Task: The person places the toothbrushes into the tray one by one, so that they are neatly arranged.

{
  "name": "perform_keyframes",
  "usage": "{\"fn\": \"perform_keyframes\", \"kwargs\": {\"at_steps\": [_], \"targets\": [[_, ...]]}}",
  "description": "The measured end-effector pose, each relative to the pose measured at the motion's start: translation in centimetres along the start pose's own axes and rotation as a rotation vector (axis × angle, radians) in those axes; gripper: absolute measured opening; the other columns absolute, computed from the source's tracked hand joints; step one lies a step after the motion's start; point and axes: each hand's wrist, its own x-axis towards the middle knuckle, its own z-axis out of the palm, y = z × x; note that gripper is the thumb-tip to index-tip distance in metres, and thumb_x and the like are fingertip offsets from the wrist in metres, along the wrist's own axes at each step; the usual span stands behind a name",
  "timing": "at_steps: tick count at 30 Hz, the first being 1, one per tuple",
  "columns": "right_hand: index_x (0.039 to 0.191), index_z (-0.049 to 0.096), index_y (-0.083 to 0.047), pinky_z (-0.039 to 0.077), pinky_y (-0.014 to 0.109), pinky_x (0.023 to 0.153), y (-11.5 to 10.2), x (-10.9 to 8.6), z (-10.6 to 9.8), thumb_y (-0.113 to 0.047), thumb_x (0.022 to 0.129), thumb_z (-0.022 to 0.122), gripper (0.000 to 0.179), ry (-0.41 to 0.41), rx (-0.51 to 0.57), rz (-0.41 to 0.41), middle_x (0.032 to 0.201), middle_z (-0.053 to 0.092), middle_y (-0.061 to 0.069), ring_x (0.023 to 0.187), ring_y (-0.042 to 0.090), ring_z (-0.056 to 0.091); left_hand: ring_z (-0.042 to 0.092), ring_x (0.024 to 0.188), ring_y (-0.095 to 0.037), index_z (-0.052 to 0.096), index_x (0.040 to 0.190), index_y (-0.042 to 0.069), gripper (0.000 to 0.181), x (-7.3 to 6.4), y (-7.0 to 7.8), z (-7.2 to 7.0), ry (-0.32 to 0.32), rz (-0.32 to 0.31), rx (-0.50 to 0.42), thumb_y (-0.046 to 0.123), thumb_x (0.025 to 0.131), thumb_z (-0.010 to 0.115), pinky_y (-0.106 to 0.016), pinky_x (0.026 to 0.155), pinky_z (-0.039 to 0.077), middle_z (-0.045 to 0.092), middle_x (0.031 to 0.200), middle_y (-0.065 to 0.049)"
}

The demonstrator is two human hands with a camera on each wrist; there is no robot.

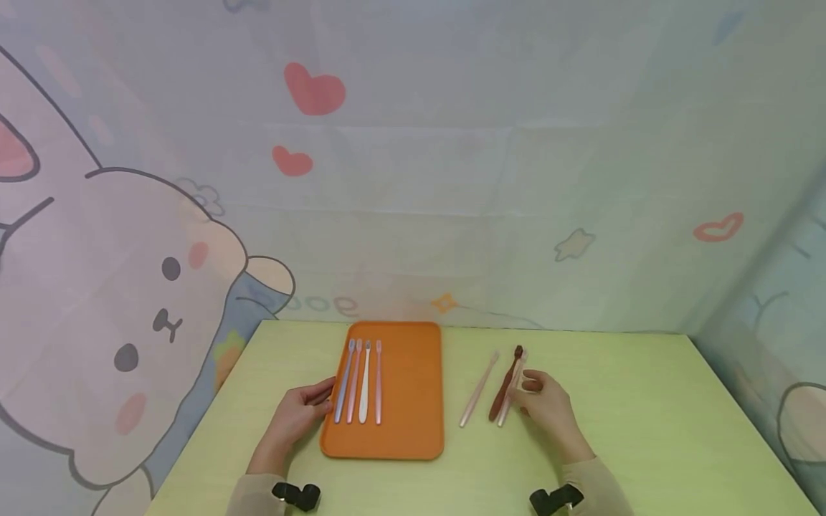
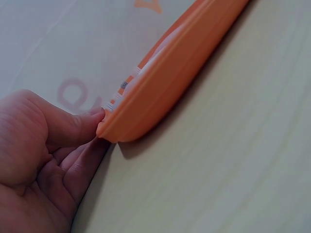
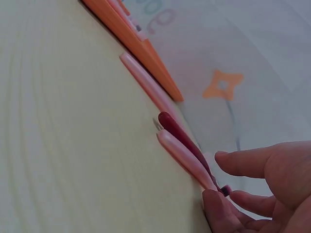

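Head view: the left hand is on the left edge of an orange tray, thumb at the rim. The tray sits on a yellow-green table and has 4 toothbrushes lined up in its left half: a blue toothbrush, then pink, a white toothbrush, then pink again. Right of the tray, a loose pink toothbrush lies tilted. Past that there's a dark red toothbrush with a pale pink toothbrush right beside it, and the right hand is at that last 1, fingers bent.

Left wrist view: thumb and fingers are nearly closed, pinching the tray's corner, thumb on the rim and fingers lower down. A few brush heads peek over the wall.

Right wrist view: digits are about half open with a visible gap, right around the far ends of the last 2 brushes. Can't tell if they've actually got hold of the pale pink toothbrush.
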Motion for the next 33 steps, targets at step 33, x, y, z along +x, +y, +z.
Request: {"fn": "perform_keyframes", "kwargs": {"at_steps": [33], "targets": [[0.146,0.052,0.016,0.055,0.054,0.093,-0.2,-0.4,-1.0,-0.013,0.085,0.071,0.07,0.04,-0.294,-0.044,0.122,0.068,0.029,0.106,0.04,0.065,0.057,0.14,-0.038,0.062,0.146,-0.003,0.05,0.1,-0.2,-0.1,0.007,-0.021,-0.032,-0.007,0.097,0.068,-0.053,0.116,0.044,0.064,0.144,-0.022]]}}
